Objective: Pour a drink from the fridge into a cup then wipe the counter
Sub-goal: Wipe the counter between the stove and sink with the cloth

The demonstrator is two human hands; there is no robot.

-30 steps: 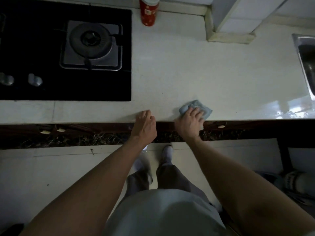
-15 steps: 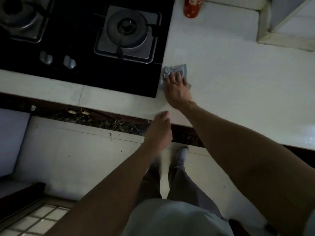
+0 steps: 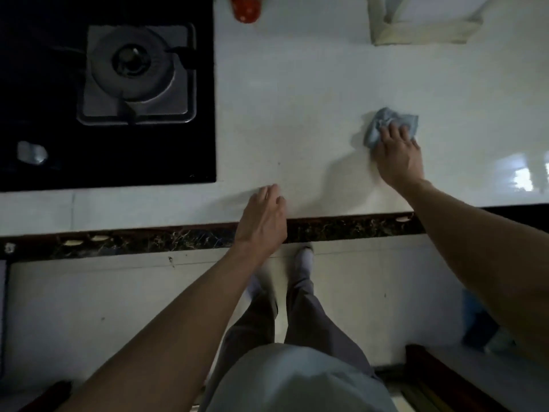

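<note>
1. Two bare hands reach over a pale counter (image 3: 297,84), seen from above in dim light.
2. Far left, a black gas hob (image 3: 44,84) is set into the counter, with one round burner (image 3: 133,59) and a silver knob (image 3: 31,152).
3. At the top edge, a red container (image 3: 245,8) stands just right of the hob.
4. Left hand (image 3: 263,221) rests at the counter's front edge, fingers loosely spread, holding nothing.
5. Right hand (image 3: 399,157) presses flat on a crumpled light-blue cloth (image 3: 386,120), which lies on the counter, well apart from the left hand.
6. Far right, the counter shines with reflected light.
</note>
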